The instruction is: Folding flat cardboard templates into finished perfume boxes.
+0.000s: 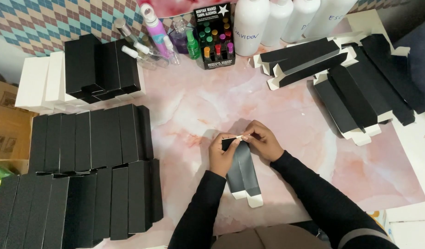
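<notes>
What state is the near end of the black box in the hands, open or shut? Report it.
Open: the black box shows white flaps sticking out unfolded at its near end, while the left hand and right hand work the far end.

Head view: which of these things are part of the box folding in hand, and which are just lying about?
In hand:
- black carton, held by left hand and right hand
- flat cartons
- folded black boxes

Lying about:
- white bottles
- small spray bottles
- vial display box

Black cartons [90,170] stacked left, flat ones [355,92] right, perhaps unfolded.
</notes>
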